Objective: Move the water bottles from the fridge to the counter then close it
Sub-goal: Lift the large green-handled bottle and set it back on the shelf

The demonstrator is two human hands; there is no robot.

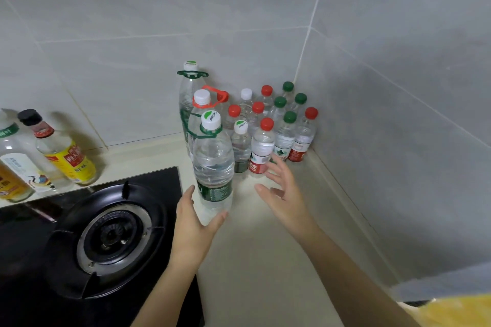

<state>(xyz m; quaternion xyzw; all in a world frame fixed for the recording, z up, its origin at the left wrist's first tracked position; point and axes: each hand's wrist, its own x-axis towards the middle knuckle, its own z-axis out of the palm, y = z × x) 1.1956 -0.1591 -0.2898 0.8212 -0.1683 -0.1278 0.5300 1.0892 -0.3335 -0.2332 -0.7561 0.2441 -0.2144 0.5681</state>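
Head cam: water bottles packed into the back-right corner of the counter (265,247), all upright. Count: 3 big ones w/ carry handles, front big bottle (214,164) nearest the hob. Behind and right, 11 small bottles (276,125): 5 red caps, 4 green, 2 white. Left hand (192,220) is spread wide, thumb and fingers either side of the front big bottle's base, not clamped; contact unclear. Right hand (283,191) hangs apart, fingers splayed, holding nothing, just beside the front-row small bottles. Left of the group, black hob (159,178) w/ 1 gas burner (111,236). Along the counter's back-left edge, 3 sauce bottles (66,154).
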